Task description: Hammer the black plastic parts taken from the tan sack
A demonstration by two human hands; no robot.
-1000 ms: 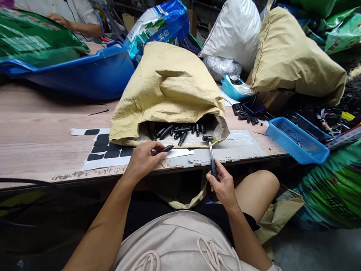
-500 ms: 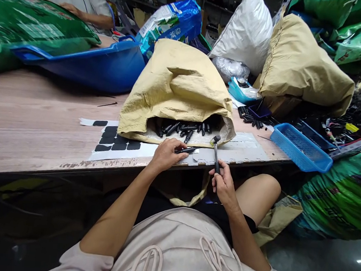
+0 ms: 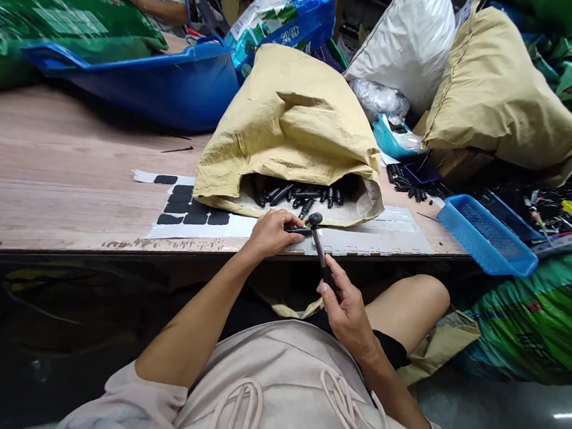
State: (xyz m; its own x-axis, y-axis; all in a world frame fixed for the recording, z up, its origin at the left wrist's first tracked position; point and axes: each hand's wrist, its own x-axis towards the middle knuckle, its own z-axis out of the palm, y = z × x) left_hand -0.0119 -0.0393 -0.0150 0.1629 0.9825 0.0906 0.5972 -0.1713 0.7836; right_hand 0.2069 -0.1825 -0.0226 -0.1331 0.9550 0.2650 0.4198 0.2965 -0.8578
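My left hand (image 3: 275, 232) is closed on a slim black pen-like tube (image 3: 298, 230), held low over the table's front edge. In my right hand (image 3: 343, 301) is a small hammer (image 3: 319, 245), gripped by its dark handle. The hammer's round head is over the right end of the tube; whether they touch I cannot tell. Just behind both hands lies a tan sack (image 3: 295, 121), its mouth facing me, with several black tubes (image 3: 308, 194) inside. Under the hands is a pale sheet (image 3: 390, 234). Black rounded-square stickers (image 3: 196, 212) lie left of my left hand.
A blue basin (image 3: 151, 87) and a green bag (image 3: 66, 25) stand at the left. A blue basket (image 3: 486, 234) sits at the table's right edge. More black tubes (image 3: 413, 186) lie behind it, near another tan sack (image 3: 504, 100). A person's arm (image 3: 159, 8) shows across the table.
The hammer has swung left, from beside the sack's mouth to over the black tube's end. My left hand keeps its hold on the tube. The whole view has shifted slightly.
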